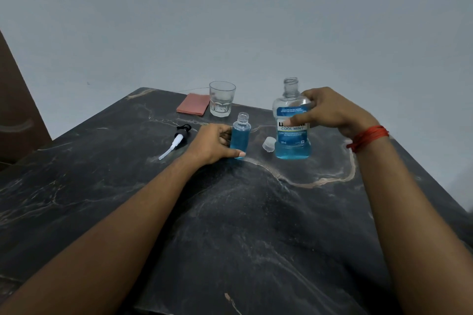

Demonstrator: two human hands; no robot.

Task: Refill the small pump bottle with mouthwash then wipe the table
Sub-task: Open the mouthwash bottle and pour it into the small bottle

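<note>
Left grip (215, 144) clasps small pump bottle (240, 135); right grip (330, 112) clasps mouthwash (291, 146).

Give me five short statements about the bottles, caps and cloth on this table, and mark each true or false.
1. The small bottle has its pump screwed on. False: the pump lies on the table.
2. The left hand holds the small bottle. True.
3. The mouthwash bottle is capped. False: it is open, and its cap lies beside it.
4. The right hand grips the mouthwash bottle. True.
5. The pink cloth is draped over the glass. False: it lies folded beside it.
</note>
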